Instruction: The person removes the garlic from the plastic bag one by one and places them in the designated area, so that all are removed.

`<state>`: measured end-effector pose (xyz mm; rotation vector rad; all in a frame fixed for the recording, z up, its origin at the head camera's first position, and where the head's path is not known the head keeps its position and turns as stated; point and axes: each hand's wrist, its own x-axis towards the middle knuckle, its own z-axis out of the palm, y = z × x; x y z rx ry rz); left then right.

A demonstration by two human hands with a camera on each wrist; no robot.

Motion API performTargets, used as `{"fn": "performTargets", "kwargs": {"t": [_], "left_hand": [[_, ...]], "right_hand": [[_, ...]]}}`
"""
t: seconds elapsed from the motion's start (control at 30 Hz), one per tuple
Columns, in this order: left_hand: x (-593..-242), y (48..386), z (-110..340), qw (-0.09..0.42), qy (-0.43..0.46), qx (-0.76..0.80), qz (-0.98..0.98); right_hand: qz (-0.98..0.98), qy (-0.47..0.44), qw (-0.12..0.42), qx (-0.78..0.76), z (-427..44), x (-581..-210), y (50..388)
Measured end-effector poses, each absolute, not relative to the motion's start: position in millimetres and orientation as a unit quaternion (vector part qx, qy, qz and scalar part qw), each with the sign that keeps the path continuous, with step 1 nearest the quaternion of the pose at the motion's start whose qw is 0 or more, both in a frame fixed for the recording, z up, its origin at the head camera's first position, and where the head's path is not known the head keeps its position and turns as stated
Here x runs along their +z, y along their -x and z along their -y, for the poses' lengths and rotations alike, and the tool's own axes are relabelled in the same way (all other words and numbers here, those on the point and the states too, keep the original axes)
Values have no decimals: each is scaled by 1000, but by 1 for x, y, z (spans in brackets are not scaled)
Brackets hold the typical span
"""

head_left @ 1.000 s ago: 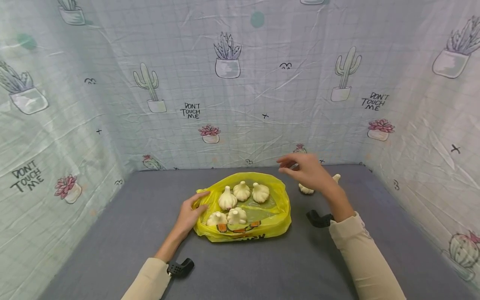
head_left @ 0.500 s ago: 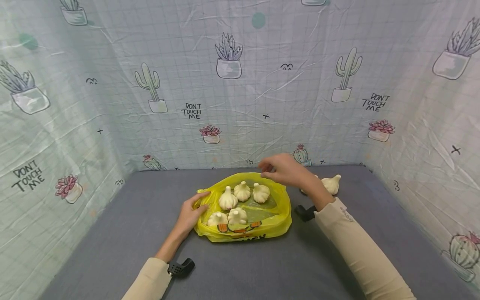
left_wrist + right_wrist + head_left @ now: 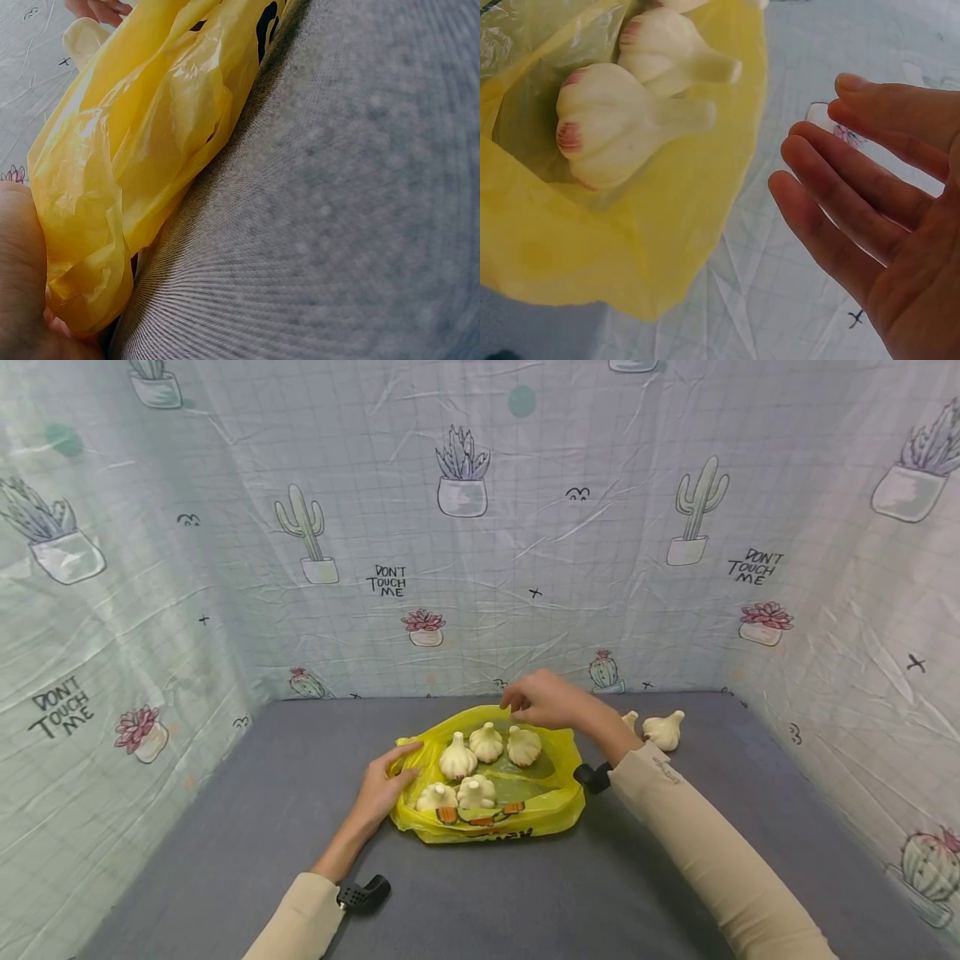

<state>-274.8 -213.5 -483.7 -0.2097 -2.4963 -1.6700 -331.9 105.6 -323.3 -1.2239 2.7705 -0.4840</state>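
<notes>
In the head view a yellow plastic bag (image 3: 566, 777) lies wide-mouthed on the table with several garlic bulbs (image 3: 458, 757) inside. My left hand (image 3: 381, 787) grips the bag's left edge, thumb and fingers at the rim; the left wrist view shows the yellow film (image 3: 161, 150) bunched against that hand. Over the bag's far right rim hovers my right hand (image 3: 551, 700). Its fingers are loosely bent and apart from the bag, with nothing in them, as the right wrist view confirms. Two garlic bulbs (image 3: 607, 124) show close beside it there.
Right of the bag, a garlic bulb (image 3: 663, 730) rests on the grey table (image 3: 480, 893). Another bulb (image 3: 630, 720) is partly hidden behind my right forearm. A cactus-printed curtain (image 3: 480, 560) encloses the back and sides.
My right hand has moved left from near the loose bulbs to above the bag's far rim, uncovering more of the bulb at right. The left hand and bag have stayed put.
</notes>
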Motion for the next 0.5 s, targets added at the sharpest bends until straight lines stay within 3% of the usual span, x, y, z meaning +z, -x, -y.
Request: {"fn": "performTargets", "kwargs": {"t": [0.5], "left_hand": [[-485,276,214,63,72,-561,822]], "right_hand": [[-910,385,88,-125,-95,-335,344]]}}
